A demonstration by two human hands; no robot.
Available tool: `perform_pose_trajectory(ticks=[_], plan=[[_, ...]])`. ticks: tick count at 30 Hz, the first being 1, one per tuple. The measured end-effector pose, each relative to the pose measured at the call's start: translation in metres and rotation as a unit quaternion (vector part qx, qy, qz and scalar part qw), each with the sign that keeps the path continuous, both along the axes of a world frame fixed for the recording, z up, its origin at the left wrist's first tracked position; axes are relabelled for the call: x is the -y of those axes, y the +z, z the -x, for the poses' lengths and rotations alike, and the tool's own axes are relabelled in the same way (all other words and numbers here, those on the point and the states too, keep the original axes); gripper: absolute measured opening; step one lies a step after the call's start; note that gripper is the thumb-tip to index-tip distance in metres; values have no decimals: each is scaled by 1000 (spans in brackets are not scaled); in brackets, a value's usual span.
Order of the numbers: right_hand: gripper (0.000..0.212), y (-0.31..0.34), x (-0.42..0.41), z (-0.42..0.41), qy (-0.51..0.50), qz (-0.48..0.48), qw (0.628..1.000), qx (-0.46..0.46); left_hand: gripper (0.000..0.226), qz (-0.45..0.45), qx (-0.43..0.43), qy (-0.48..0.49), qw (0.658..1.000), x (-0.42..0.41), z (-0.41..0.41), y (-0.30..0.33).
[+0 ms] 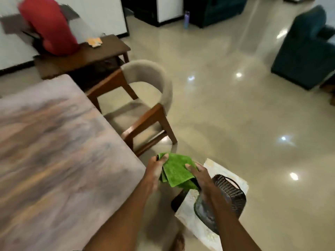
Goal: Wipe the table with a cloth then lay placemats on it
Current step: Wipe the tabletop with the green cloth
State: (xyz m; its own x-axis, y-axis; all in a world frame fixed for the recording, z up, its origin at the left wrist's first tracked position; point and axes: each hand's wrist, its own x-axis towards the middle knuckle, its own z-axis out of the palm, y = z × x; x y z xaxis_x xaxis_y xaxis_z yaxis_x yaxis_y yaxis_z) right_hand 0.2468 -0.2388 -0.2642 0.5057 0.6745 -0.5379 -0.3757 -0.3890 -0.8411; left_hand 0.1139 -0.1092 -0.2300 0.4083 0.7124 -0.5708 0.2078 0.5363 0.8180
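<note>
Here both hands [157, 169] hold folded cloth [176, 171]

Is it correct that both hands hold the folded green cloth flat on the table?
Not quite: in the head view the left hand and right hand hold the folded green cloth in the air beside the table, over the floor.

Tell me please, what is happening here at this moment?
A person stands beside the dining table and holds a folded green cloth in both hands, the left hand at its far corner and the right hand on its near edge. The cloth is off the table, above the floor. Below the right hand, a dark woven basket sits on a small pale stand. No placemats lie on the table yet.
</note>
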Motion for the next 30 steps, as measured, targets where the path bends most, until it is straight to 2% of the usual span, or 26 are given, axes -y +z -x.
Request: perform_pose_trajectory(ticks=[2,4,6,10,15,21,22,25,27,30], plan=[[14,4,-27,33,66,-14,996,62,13,26,14,34,999,-18,54,0],[13,0,-50,73,123,-12,984,124,20,8,-14,30,999,-33,114,-10],[22,-9,-66,120,184,-9,971,155,25,-9,-71,31,997,-42,171,-26],[53,-51,-86,235,262,18,948,178,35,-68,-193,13,979,-49,298,-61],[66,-67,-96,400,361,11,910,205,53,-81,-308,12,948,-36,459,-108],[84,-93,-118,523,465,31,841,273,63,-83,-347,92,930,-8,585,-142],[85,-96,-120,537,475,55,826,298,65,-93,-359,99,924,-3,598,-146],[75,-112,-114,570,487,147,728,459,66,-131,-406,127,895,19,629,-151],[75,-130,-107,597,479,78,692,534,63,-140,-419,164,882,29,646,-157],[75,-167,-98,628,502,4,631,592,57,-177,-416,190,872,42,663,-183]])
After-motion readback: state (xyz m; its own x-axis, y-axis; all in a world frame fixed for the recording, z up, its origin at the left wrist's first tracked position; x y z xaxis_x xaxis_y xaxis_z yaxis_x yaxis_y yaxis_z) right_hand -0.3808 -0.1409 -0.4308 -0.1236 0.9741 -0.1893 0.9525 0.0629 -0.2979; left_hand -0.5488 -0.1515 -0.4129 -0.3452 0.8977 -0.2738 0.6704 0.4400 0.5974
